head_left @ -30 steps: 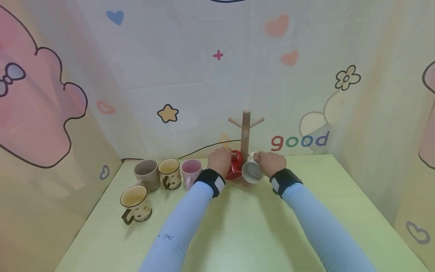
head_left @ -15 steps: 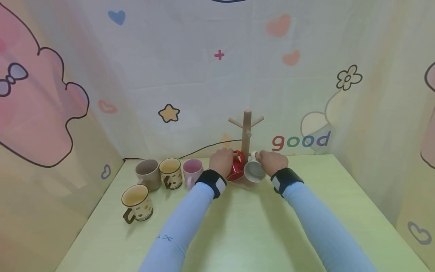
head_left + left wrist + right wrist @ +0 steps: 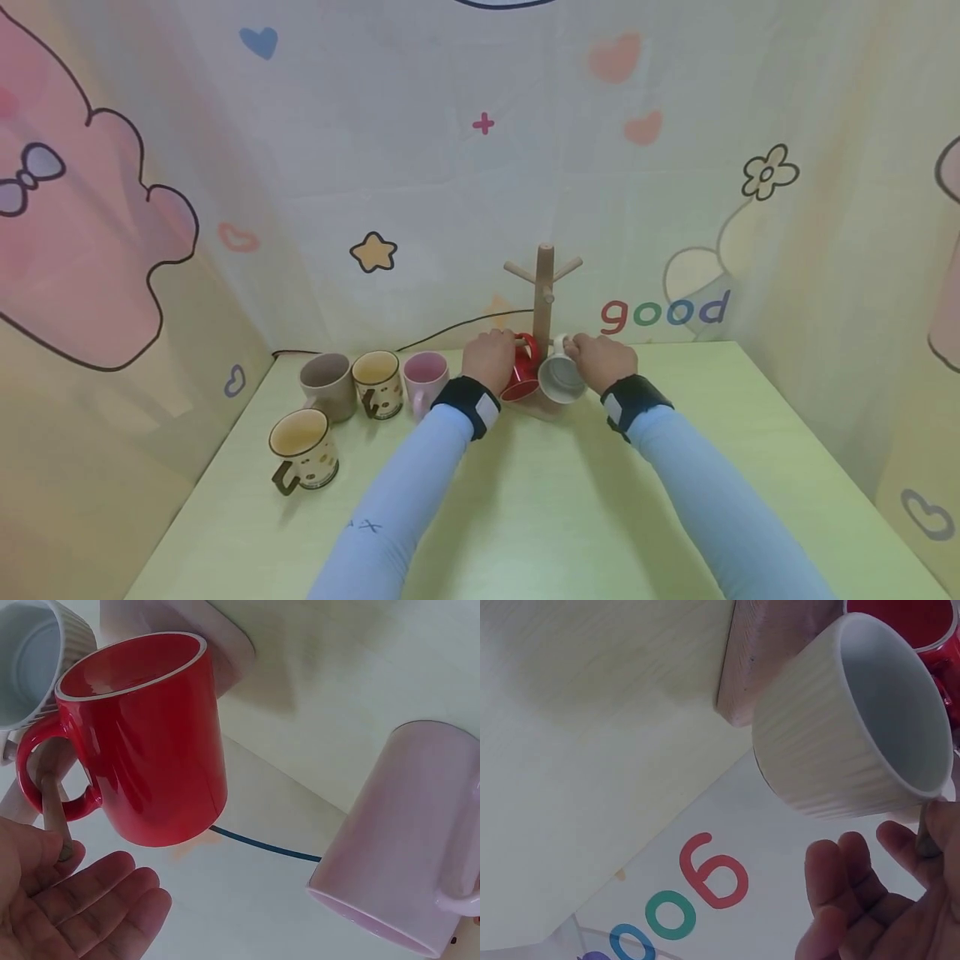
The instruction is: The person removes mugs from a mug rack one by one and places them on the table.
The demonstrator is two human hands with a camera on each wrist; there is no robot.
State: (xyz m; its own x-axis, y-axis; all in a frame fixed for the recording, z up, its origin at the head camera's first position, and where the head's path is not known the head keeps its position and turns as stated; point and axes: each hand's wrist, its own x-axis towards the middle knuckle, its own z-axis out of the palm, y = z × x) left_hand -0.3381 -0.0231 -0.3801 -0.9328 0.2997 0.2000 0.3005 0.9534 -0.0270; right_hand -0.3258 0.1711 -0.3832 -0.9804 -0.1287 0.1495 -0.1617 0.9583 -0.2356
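Note:
A wooden mug tree [image 3: 543, 300] stands at the back of the table. The red mug [image 3: 521, 379] hangs by its handle on a low left peg, its mouth tilted down toward me. My left hand [image 3: 489, 358] pinches the end of that peg [image 3: 54, 814] between thumb and finger, other fingers extended. On the opposite low peg hangs a white ribbed mug [image 3: 562, 379], beside the red one. My right hand [image 3: 603, 360] pinches this peg's tip [image 3: 928, 838] next to the white mug's handle. That handle is mostly hidden in the right wrist view.
Left of the tree stand a pink mug [image 3: 425, 375], a cream patterned mug [image 3: 381, 392] and a grey-brown mug [image 3: 330, 387]. Another cream patterned mug [image 3: 307, 458] sits nearer me. Printed cloth walls [image 3: 420, 167] enclose the table [image 3: 517, 517].
Compared with a second ago, the mug tree has turned slightly and the white mug has shifted a little right. Both hands stay at the pegs. Little differs over the last half second.

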